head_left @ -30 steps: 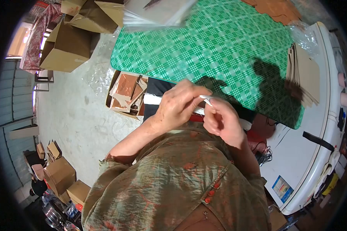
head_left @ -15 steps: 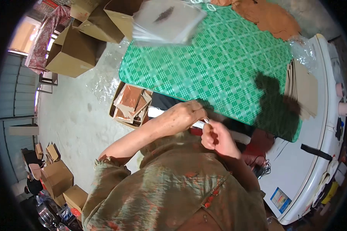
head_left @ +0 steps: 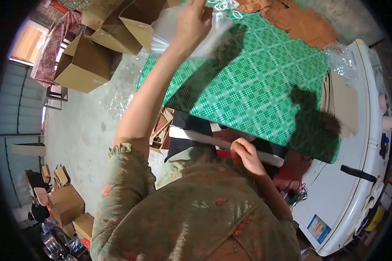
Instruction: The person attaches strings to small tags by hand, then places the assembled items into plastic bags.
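Observation:
My left hand [head_left: 193, 22] is stretched far forward over a stack of clear plastic sheets [head_left: 163, 32] at the far left of the table. Its fingers are apart and partly cut off by the top edge, with nothing visible in them. Just right of it lie several white loops [head_left: 224, 5], with a single white ring [head_left: 237, 15] apart from them. Near my lap, below the table's front edge, my right hand [head_left: 248, 157] has its fingers curled together. Whatever it may hold is hidden.
A green checked cloth [head_left: 248, 91] covers the table. Brown flat pieces [head_left: 300, 21] lie at its back, a stack of beige sheets [head_left: 342, 100] at its right. Open cardboard boxes [head_left: 85, 65] stand left. A box of wrapped pieces [head_left: 163, 126] sits below the table; a white appliance [head_left: 335, 187] is at right.
My left hand has left my right hand and swung forward over the plastic sheets. The small white thing between my hands no longer shows. My right hand stays near my lap, fingers curled.

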A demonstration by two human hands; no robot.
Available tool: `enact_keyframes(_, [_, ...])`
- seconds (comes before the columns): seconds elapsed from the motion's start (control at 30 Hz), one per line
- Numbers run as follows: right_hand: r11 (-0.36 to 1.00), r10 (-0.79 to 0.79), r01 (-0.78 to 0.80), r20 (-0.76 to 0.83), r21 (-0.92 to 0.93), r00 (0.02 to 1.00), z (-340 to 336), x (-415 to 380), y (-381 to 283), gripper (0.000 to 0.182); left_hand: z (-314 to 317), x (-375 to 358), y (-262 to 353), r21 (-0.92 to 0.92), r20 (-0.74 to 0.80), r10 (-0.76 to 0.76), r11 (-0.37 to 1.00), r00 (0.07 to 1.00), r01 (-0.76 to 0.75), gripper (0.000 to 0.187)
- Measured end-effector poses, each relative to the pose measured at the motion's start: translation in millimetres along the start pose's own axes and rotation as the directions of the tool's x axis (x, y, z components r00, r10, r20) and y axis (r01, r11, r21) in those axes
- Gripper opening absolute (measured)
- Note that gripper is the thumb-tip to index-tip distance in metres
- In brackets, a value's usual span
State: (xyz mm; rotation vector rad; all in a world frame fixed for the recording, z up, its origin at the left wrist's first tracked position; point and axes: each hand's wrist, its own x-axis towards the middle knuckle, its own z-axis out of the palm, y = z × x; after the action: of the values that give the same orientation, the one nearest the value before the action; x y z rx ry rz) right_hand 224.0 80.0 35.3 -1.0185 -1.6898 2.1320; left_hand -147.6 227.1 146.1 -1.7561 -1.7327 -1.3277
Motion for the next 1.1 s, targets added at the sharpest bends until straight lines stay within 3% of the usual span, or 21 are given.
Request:
enact_keyframes(0.07, [0.979,-0.149,0.14,-0.052,-0.149,0.988,-7,11,41,0.013,-14,-38,41,-0.107,0.062,-0.083,0.99,0.995,0.089,0.034])
enact_keyframes(0.1, [0.984,-0.166,0.161,-0.058,-0.082,0.984,-10,13,55,0.012,-21,-56,52,-0.164,0.144,-0.095,0.979,0.985,0.119,0.027])
enact_keyframes(0.17, [0.981,-0.126,0.111,-0.091,-0.157,0.988,-16,13,52,0.01,-35,-98,65,-0.2,0.258,-0.163,0.955,0.952,0.218,0.021])
enact_keyframes(0.27, [0.869,-0.252,0.137,-0.185,-0.475,0.95,-27,18,54,0.012,-79,-142,94,-0.148,0.437,-0.232,0.934,0.869,0.324,0.019])
enact_keyframes(0.33, [0.82,-0.222,0.077,-0.19,-0.567,0.956,-31,22,50,0.014,-104,-168,113,-0.218,0.529,-0.387,0.798,0.755,0.562,0.019])
enact_keyframes(0.4, [0.756,-0.27,0.137,-0.115,-0.641,0.956,-28,29,55,0.016,-129,-197,128,-0.241,0.617,-0.462,0.66,0.638,0.711,0.02])
enact_keyframes(0.47, [0.69,-0.274,0.164,-0.045,-0.705,0.961,-23,35,54,0.02,-141,-212,140,-0.172,0.695,-0.517,0.555,0.5,0.814,0.021])
enact_keyframes(0.57, [0.673,-0.228,0.165,0.01,-0.721,0.974,-14,47,62,0.023,-136,-235,136,-0.121,0.715,-0.541,0.528,0.443,0.841,0.022])
enact_keyframes(0.73, [0.771,0.058,-0.046,-0.002,-0.635,0.998,-4,61,63,0.021,-121,-249,134,-0.089,0.72,-0.516,0.595,0.465,0.799,0.022])
enact_keyframes(0.93, [0.829,-0.347,0.219,-0.165,-0.515,0.923,10,38,29,0.012,-113,-235,145,-0.089,0.715,-0.471,0.672,0.517,0.735,0.019])
enact_keyframes(1.0, [0.865,-0.324,0.221,-0.164,-0.451,0.932,15,26,19,0.01,-108,-231,152,-0.108,0.737,-0.407,0.717,0.539,0.689,0.019])
enact_keyframes(1.1, [0.909,-0.298,0.24,-0.128,-0.342,0.946,20,6,-2,0.009,-88,-242,158,-0.273,0.719,-0.232,0.773,0.655,0.573,0.019])
